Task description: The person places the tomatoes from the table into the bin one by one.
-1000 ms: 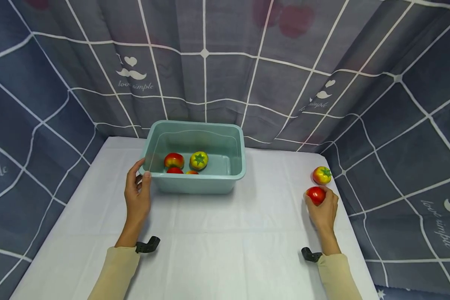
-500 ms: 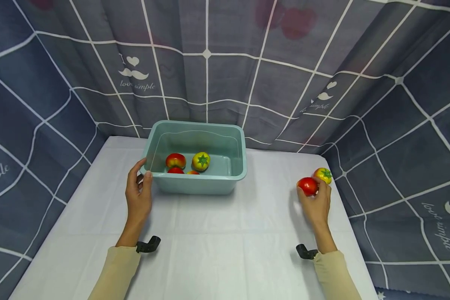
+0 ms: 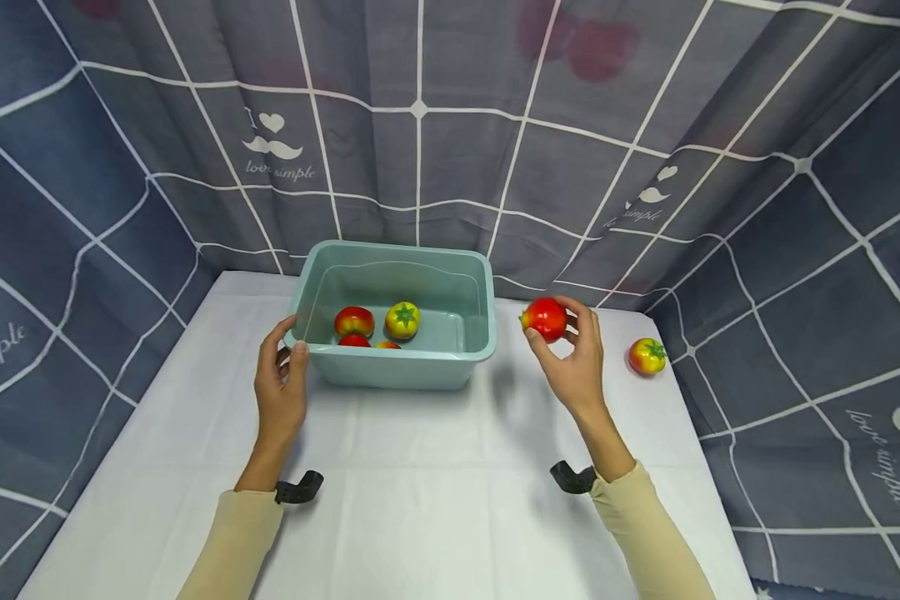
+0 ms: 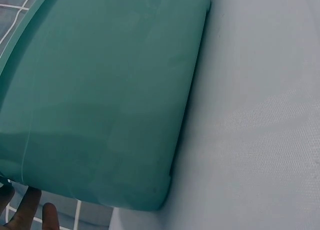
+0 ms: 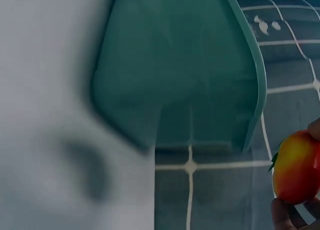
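In the head view, a red tomato [image 3: 545, 319] hangs above the white table just right of the green plastic bin [image 3: 397, 372]. My right hand [image 3: 579, 367] grips it between thumb and fingers. The right wrist view shows the yellow patch and green leafy top of this tomato [image 5: 296, 167] near the right edge. My left hand [image 3: 280, 396] holds the bin by its front left corner, thumb on the front rim and fingers round the side. Inside lie several tomatoes, among them a red one [image 3: 354, 320] and a yellow one [image 3: 402, 320]; the front wall partly hides others.
One more red-and-yellow tomato [image 3: 647, 357] lies near the right edge of the white-clothed table [image 3: 420, 517]. Grey gridded curtains [image 3: 465, 158] stand close behind and on both sides. The bin sits near the table's back edge.
My right hand has lifted the red tomato from beside the other one at the right and carried it left towards the bin. The left hand stays at the bin's corner.
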Demonstrator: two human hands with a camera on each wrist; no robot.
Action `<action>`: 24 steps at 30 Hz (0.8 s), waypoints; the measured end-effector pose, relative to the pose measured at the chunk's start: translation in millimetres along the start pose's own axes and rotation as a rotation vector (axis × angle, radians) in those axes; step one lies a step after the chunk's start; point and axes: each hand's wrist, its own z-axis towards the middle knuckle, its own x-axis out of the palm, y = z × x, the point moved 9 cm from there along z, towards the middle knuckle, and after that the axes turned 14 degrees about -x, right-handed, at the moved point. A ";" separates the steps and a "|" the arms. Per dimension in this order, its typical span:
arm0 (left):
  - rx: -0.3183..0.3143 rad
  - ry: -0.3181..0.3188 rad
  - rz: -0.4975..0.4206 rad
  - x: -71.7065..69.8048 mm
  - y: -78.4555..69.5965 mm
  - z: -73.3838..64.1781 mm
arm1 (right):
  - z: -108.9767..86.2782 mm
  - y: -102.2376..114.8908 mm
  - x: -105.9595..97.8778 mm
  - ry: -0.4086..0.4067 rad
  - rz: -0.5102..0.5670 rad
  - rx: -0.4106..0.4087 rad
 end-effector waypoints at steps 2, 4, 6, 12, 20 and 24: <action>-0.001 -0.002 0.008 -0.8 -0.7 -0.3 | 7.6 12.9 15.0 0.009 0.049 -0.054; -0.001 -0.005 0.014 -1.4 0.0 0.0 | 13.4 23.5 30.3 0.030 0.077 -0.092; 0.000 -0.004 0.011 -1.6 1.4 0.5 | 18.5 32.3 45.3 0.064 0.098 -0.123; -0.004 -0.015 0.014 -1.7 1.2 -1.0 | 28.7 41.0 86.0 0.230 0.108 -0.172; -0.002 0.000 0.010 0.2 -1.3 -0.5 | 33.4 39.5 94.0 0.231 0.170 -0.186; -0.009 -0.016 0.009 -0.4 -1.4 0.2 | 33.0 40.1 90.1 0.204 0.200 -0.190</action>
